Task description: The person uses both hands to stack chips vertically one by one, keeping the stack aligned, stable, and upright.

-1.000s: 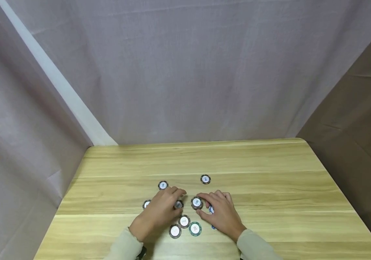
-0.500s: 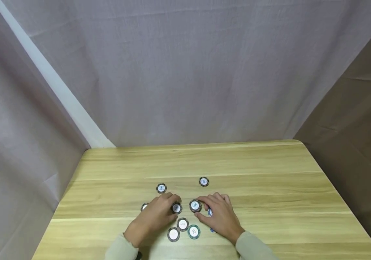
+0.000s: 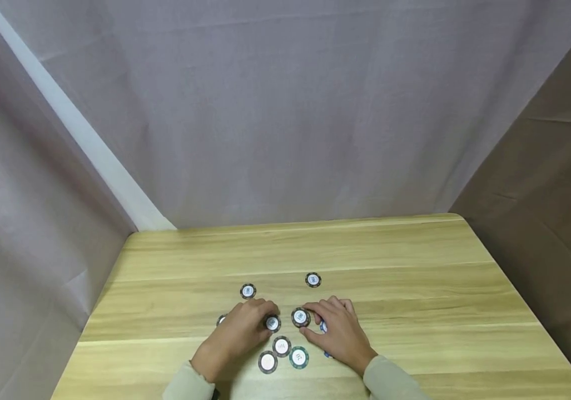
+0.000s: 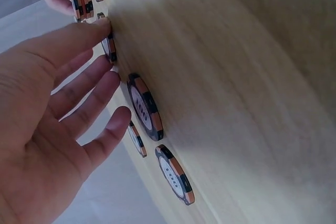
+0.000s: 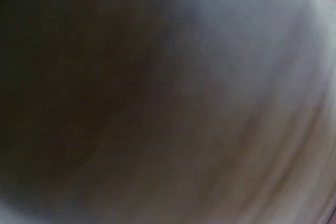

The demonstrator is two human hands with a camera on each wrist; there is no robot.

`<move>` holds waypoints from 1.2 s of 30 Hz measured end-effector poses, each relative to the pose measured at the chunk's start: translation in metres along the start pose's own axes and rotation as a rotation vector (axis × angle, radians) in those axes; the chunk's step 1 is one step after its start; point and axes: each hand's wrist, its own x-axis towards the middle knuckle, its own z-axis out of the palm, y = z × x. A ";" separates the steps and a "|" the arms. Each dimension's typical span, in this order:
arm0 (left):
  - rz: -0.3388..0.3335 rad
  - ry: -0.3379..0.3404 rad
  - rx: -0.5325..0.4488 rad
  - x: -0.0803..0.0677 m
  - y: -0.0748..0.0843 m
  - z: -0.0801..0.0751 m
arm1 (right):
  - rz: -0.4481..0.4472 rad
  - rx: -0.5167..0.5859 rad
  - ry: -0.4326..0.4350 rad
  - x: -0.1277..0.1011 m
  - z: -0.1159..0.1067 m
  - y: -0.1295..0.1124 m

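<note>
My left hand (image 3: 237,333) pinches a black poker chip (image 3: 272,323) that lies on the table, thumb on the near edge and fingers at the far edge. In the left wrist view, the thumb touches the same chip (image 4: 108,43), and the other fingers are spread loosely. A short stack of black chips (image 3: 301,316) stands just to the right, held at its edge between the thumb and forefinger of my right hand (image 3: 340,333). Blue-edged chips (image 3: 323,326) show partly beneath that hand. The right wrist view is dark and blurred.
Two brown-edged chips (image 3: 282,346) and a green chip (image 3: 299,357) lie nearer me. Black chips lie farther back, one at left (image 3: 248,291) and one at right (image 3: 313,279). Another chip (image 3: 221,319) is half hidden behind my left hand. Grey curtains (image 3: 285,111) enclose the wooden table (image 3: 415,266).
The left thumb and fingers have drawn in onto the black chip. My right hand stays at the stack. The head view has shifted slightly.
</note>
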 end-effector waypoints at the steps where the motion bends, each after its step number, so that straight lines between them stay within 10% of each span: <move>1: 0.008 0.001 0.013 0.000 -0.001 0.000 | -0.002 0.000 -0.001 0.000 0.000 0.000; 18: 0.067 -0.059 0.302 0.006 0.000 0.011 | -0.002 -0.005 0.020 -0.002 0.001 0.001; 36: 0.152 0.021 0.260 0.009 0.008 0.008 | -0.004 0.001 0.002 0.000 -0.001 0.000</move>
